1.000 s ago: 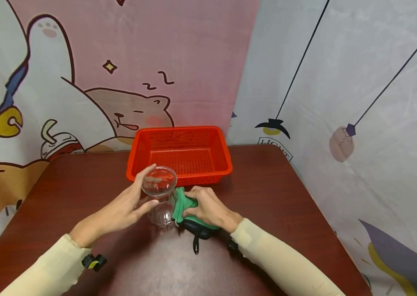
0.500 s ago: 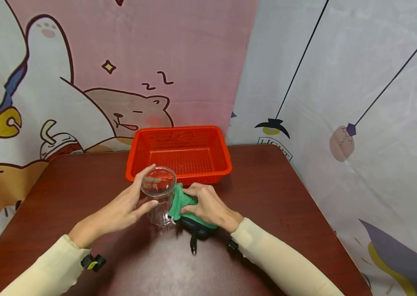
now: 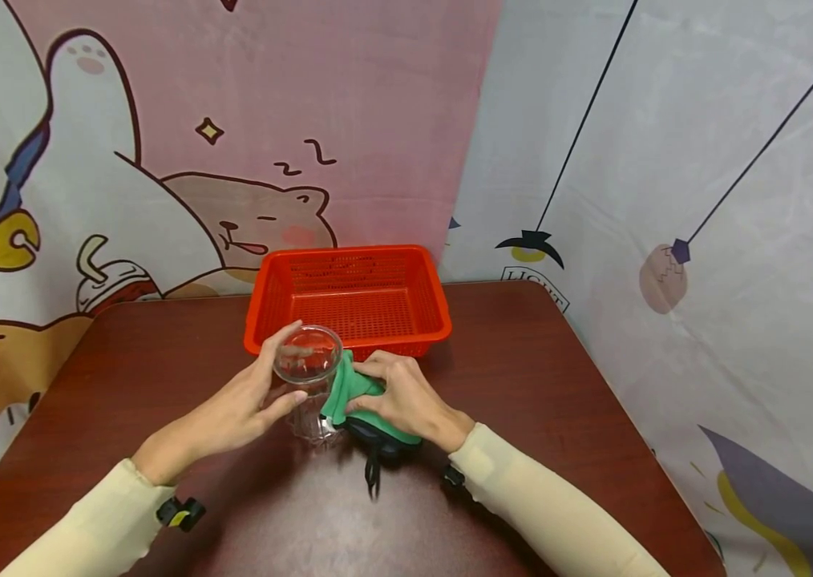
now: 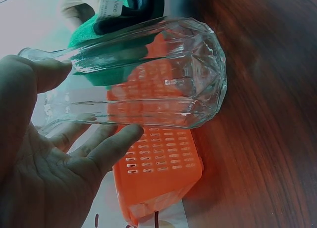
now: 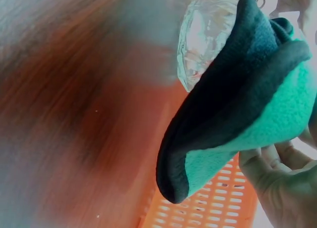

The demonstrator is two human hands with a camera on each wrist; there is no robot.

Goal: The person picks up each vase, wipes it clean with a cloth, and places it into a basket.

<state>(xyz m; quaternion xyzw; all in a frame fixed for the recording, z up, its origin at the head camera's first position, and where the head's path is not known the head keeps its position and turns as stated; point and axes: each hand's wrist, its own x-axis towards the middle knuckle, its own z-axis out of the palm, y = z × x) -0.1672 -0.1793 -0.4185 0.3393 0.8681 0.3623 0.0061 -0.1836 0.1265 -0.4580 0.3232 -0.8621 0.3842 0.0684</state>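
Observation:
A clear ribbed glass [image 3: 309,383] stands on the dark red table [image 3: 536,377], just in front of the orange basket [image 3: 352,300]. My left hand [image 3: 251,397] holds the glass from its left side, thumb and fingers curled round the wall; the left wrist view shows the glass [image 4: 148,77] against those fingers. My right hand [image 3: 402,397] grips a green and black cloth [image 3: 349,393] and presses it against the glass's right side. In the right wrist view the cloth [image 5: 242,104] is bunched over the fingers with the glass [image 5: 203,35] behind it.
The orange mesh basket [image 4: 158,173] has nothing in it and stands at the table's far middle. Printed fabric backdrops [image 3: 666,160] hang behind and to the right. A black strap [image 3: 372,473] of the cloth dangles onto the table near me.
My right hand has slid the cloth a little up and leftward along the glass. The left hand and the glass stay where they were.

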